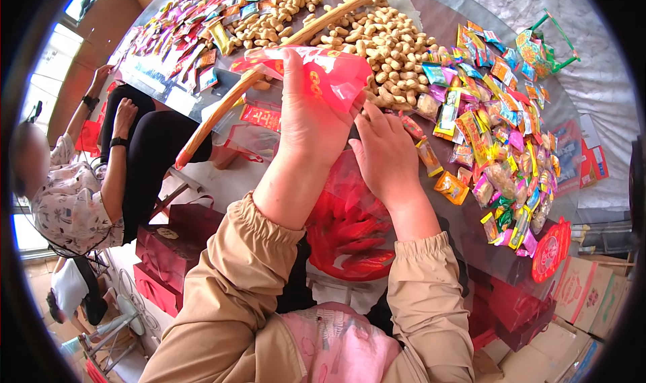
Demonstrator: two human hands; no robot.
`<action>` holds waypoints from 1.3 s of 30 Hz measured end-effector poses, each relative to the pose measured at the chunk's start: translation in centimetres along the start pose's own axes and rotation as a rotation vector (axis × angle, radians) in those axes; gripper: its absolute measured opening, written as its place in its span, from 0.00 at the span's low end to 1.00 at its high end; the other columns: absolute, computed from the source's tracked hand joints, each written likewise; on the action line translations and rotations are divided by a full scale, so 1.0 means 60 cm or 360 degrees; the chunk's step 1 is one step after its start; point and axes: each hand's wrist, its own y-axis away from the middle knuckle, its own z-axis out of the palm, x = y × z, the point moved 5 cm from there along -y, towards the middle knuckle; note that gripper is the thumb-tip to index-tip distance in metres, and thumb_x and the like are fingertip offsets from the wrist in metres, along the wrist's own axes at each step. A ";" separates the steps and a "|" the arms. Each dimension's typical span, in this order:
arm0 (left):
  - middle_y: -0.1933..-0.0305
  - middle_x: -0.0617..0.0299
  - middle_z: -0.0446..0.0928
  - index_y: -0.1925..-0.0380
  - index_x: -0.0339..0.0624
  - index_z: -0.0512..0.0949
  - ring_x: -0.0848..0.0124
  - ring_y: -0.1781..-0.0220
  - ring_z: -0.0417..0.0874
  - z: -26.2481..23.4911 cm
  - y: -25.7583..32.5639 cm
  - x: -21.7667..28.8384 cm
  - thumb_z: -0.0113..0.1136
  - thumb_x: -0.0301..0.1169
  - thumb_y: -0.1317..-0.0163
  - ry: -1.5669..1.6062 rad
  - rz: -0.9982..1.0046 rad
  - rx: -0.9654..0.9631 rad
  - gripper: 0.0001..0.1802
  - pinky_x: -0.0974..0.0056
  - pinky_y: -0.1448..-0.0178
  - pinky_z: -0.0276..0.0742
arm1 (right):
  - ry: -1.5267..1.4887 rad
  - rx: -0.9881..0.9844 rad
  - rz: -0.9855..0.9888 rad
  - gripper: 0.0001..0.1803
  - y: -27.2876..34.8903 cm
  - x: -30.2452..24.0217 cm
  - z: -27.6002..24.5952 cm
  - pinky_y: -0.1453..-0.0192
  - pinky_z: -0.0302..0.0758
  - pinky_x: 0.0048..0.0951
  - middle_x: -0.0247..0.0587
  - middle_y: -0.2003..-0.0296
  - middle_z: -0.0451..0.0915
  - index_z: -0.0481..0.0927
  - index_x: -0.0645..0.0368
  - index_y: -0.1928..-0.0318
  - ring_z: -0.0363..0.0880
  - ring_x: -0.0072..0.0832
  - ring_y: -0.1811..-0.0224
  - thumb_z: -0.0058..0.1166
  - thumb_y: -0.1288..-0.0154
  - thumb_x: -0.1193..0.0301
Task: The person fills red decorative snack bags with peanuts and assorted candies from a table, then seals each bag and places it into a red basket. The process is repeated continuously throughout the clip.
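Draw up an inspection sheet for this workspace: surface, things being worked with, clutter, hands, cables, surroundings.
Surface: table, heavily loaded.
Things in work: red plastic bag at the hands; peanuts heaped beyond it; wrapped sweets piled at right, with more at far left.
Clutter: wooden rod slanting across the left side; round red ornament at the right edge.
Left hand: raised, fingers mostly hidden by the bag.
Right hand: at the bag's lower edge; grip unclear.
Cables: what looks like a looped pale cord on the floor at left; too small to be sure.
Surroundings: seated person at left; dark red paper bags below; cardboard boxes at lower right.
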 end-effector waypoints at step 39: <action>0.43 0.63 0.82 0.37 0.52 0.73 0.61 0.42 0.85 0.005 0.007 -0.029 0.60 0.68 0.33 -0.0021 -0.0046 -0.0030 0.38 0.48 0.40 0.80 | -0.0721 0.0476 0.0180 0.13 0.044 0.007 -0.124 0.59 0.82 0.35 0.52 0.50 0.85 0.78 0.60 0.53 0.86 0.41 0.59 0.67 0.35 0.78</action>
